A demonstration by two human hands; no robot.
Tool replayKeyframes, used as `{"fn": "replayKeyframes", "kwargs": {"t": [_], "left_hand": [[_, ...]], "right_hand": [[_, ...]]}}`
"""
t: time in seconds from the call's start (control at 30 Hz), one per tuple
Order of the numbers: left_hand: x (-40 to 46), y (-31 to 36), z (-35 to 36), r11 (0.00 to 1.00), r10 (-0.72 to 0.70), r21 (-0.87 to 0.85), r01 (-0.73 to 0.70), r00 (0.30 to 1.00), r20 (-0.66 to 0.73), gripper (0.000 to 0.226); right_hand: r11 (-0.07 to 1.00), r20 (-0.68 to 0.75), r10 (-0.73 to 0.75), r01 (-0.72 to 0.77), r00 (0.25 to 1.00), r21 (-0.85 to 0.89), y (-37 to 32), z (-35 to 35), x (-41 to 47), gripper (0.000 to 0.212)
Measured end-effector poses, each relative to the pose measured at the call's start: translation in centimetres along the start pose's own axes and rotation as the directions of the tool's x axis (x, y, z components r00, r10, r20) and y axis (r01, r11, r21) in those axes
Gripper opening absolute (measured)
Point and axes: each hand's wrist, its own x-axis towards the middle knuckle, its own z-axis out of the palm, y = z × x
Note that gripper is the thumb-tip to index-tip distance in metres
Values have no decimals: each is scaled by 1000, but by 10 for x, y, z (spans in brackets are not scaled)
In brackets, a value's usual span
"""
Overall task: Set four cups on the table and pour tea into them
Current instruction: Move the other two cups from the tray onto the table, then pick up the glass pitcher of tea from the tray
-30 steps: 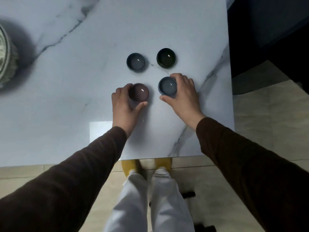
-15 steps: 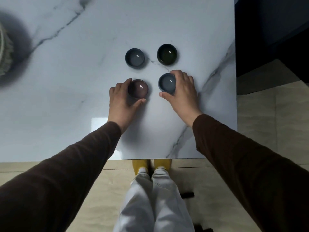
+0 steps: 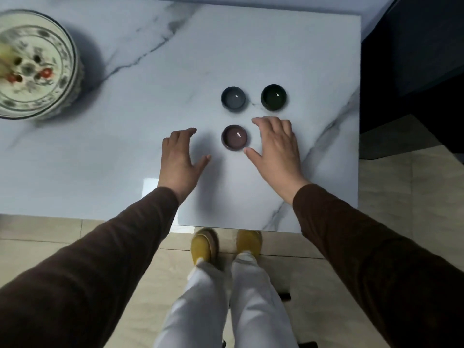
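Three small cups show on the white marble table [image 3: 251, 46]: a grey-blue cup [image 3: 233, 98] and a dark green cup [image 3: 273, 97] at the back, and a brown cup [image 3: 234, 137] in front of the grey-blue one. My right hand [image 3: 276, 146] hovers spread just right of the brown cup, thumb near its rim. It covers the spot in front of the green cup, where the fourth cup stood; that cup is hidden. My left hand [image 3: 180, 154] is off to the left of the brown cup, fingers relaxed and holding nothing.
A large painted ceramic bowl [image 3: 50, 96] stands at the table's far left. The table's right edge runs close beside the cups, with dark furniture [image 3: 414, 46] beyond it. The near edge lies just above my feet on the tiled floor [image 3: 389, 197].
My left hand has let go of the brown cup and drawn away to the left. My right hand has loosened from the blue cup and now covers it. The view has tilted, showing the bowl.
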Motion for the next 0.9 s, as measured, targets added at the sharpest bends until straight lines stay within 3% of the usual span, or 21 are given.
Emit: {"fn": "replayKeyframes", "kwargs": {"t": [0.27, 0.6, 0.9], "left_hand": [[-34, -61, -95, 992, 6, 123, 0, 999, -42, 54], [-44, -170, -221, 978, 39, 209, -27, 998, -54, 54], [2, -221, -273, 983, -16, 184, 25, 999, -49, 53]], "right_hand": [[994, 112, -100, 103, 989, -21, -123, 5, -10, 52], [994, 113, -112, 111, 987, 10, -291, 53, -9, 51], [991, 126, -103, 91, 987, 94, -362, 82, 52, 51]]}}
